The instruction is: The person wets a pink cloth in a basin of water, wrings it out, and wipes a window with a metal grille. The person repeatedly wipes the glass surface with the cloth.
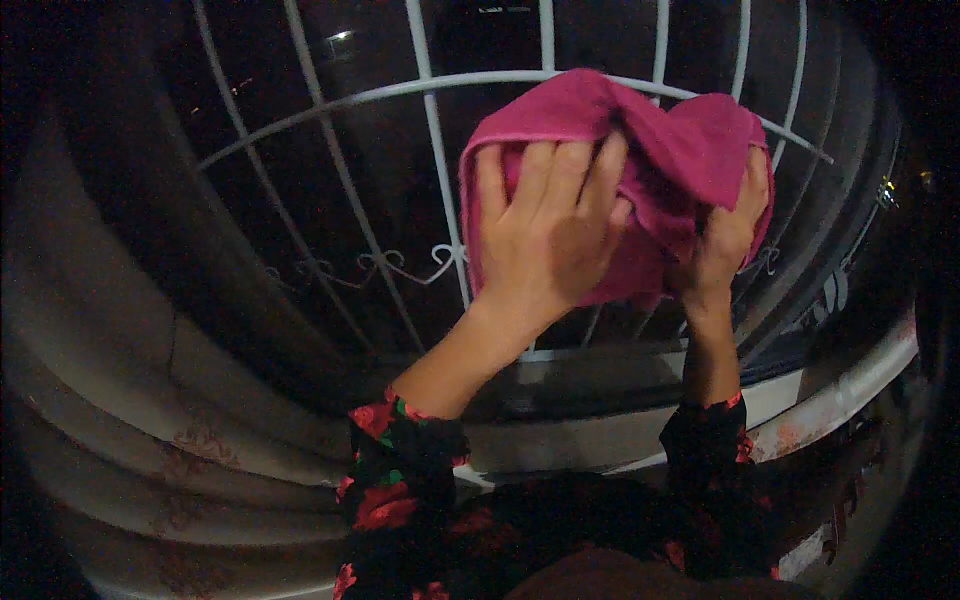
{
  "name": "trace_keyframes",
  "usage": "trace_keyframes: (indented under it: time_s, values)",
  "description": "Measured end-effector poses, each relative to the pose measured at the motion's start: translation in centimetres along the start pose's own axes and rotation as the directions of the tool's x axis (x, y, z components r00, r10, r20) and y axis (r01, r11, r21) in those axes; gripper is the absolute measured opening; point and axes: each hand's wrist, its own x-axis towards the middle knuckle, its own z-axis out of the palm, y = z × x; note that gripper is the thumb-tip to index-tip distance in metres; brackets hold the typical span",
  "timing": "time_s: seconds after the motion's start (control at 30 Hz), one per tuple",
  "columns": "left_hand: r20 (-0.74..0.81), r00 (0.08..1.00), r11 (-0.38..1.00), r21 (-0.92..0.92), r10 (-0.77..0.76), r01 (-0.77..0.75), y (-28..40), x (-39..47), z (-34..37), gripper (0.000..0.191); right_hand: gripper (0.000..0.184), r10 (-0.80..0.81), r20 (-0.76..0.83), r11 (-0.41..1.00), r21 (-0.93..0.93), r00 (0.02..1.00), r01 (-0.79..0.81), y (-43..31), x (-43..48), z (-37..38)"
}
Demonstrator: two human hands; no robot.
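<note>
A bunched pink cloth [570, 97] is held up in front of a white metal window grille [435, 150]. My left hand [547, 232] lies on the near side of the cloth with its fingertips tucked under a folded edge. At the cloth's right end, my right hand [727, 240] grips it, its fingers partly covered by a hanging fold. The cloth hides part of the grille's curved crossbar and several upright bars. Whether the cloth touches the bars cannot be made out.
Dark window glass [375, 195] lies behind the grille, with small reflected lights. Heart-shaped scrolls [442, 262] decorate the lower bars. A pale sill [585, 442] runs below. A light curtain with a faint pattern [112, 450] hangs in folds at the left; patterned fabric [832, 405] is at the right.
</note>
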Motion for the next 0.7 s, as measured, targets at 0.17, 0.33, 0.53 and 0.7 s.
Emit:
trace_keyframes:
  time_s: [0.17, 0.33, 0.53, 0.7]
  values:
    - [-0.090, 0.990, 0.978, 0.167, -0.112, 0.126, -2.9, 1.3, -1.0, 0.055, 0.023, -0.117, 0.179, 0.993, 0.024, 0.977, 0.114, -1.8, 1.7, 1.8]
    - [-0.062, 0.977, 0.958, 0.192, -0.205, 0.213, -9.6, -13.9, -2.7, 0.075, 0.044, -0.507, 0.266, 0.723, 0.648, 0.820, 0.238, -9.5, -4.8, 4.4]
    - [-0.134, 0.948, 0.957, -0.024, -0.288, 0.288, -8.3, -18.0, -2.6, 0.089, 0.043, -0.648, 0.178, 0.519, 0.815, 0.741, 0.258, -8.2, -5.4, 5.1]
    - [-0.145, 0.965, 0.912, 0.320, -0.219, 0.255, -12.8, -2.7, -6.5, 0.071, 0.050, -0.520, 0.102, 0.818, 0.347, 0.848, 0.459, -6.2, 9.7, 6.8]
